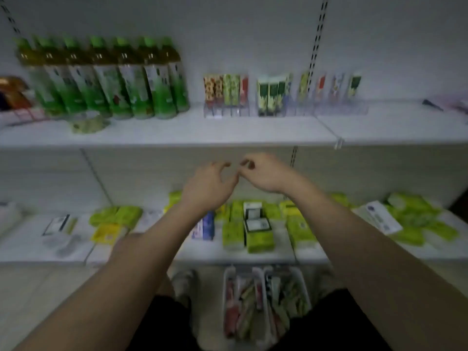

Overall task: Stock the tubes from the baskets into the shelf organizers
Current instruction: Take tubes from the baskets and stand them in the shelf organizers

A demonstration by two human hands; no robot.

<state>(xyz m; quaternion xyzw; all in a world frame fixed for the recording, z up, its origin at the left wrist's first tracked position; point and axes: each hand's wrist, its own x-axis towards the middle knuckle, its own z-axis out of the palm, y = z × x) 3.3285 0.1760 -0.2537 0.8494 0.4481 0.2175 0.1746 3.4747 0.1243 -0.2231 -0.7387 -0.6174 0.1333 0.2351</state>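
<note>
Nearest us, two white baskets (pixel 263 274) of tubes (pixel 243 310) sit on the floor. Our left hand (pixel 207 186) and right hand (pixel 263 173) hover with loosely curled, empty fingers. Beyond, clear organizers (pixel 283 110) hold upright tubes on the upper shelf (pixel 177 135).

tubes (pixel 253 302) fill 2 floor baskets (pixel 305 287); others stand upright in shelf organizers (pixel 336 108).

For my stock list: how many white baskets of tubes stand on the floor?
2: left basket and right basket, side by side below the lower shelf; others may be hidden.
</note>
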